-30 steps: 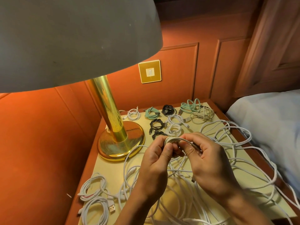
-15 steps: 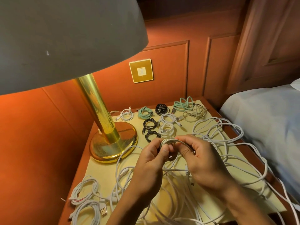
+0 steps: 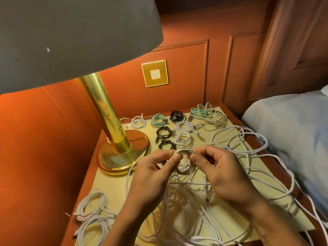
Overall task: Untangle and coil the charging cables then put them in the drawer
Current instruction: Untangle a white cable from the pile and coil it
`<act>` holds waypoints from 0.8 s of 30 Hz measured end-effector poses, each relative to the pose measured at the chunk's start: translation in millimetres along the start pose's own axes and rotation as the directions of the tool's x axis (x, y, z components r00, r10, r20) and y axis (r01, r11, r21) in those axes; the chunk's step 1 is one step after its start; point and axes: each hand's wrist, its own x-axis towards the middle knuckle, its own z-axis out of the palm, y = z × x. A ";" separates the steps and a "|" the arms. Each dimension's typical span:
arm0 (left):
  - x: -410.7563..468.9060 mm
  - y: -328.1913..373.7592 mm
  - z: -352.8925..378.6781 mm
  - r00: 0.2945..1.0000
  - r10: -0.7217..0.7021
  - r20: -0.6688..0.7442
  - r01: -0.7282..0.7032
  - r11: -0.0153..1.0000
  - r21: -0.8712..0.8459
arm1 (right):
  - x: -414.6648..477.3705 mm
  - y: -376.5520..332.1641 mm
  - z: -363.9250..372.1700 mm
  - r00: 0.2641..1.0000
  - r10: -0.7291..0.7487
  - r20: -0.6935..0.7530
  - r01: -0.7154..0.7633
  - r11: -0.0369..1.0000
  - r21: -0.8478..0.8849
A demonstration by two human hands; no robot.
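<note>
Fingers of our left hand and right hand pinch the small white coil just above the loose tangle on the nightstand: coiling step in hand, next we judge winding in trailing slack

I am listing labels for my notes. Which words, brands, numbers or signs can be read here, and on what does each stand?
None can be read. The square gold wall switch plate, the grey lampshade, the brass lamp base and the white cable coil show no writing. Plugs of the small coiled cables behind it are too small to tell.
</note>
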 end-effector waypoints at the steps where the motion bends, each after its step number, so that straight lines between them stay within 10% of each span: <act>1: -0.1 -0.8 -1.8 1.000 -0.005 -0.009 0.006 1.000 0.014 | 0.5 -0.2 0.0 1.000 0.002 -0.006 -0.002 1.000 -0.001; 6: 1.1 2.4 -11.3 0.984 -0.057 -0.168 0.044 0.996 -0.078 | 0.8 -4.9 -1.7 0.999 -0.013 0.047 0.014 1.000 -0.005; 15: 5.7 -0.4 -25.6 0.905 -0.357 -0.230 0.244 0.880 -0.407 | 6.5 9.0 -0.5 0.976 -0.213 0.042 0.199 0.800 -0.566; 24: -1.0 5.7 -15.1 0.897 -0.381 -0.225 0.292 0.892 -0.345 | 2.9 -5.9 -3.4 0.989 0.142 0.048 -0.148 0.978 0.147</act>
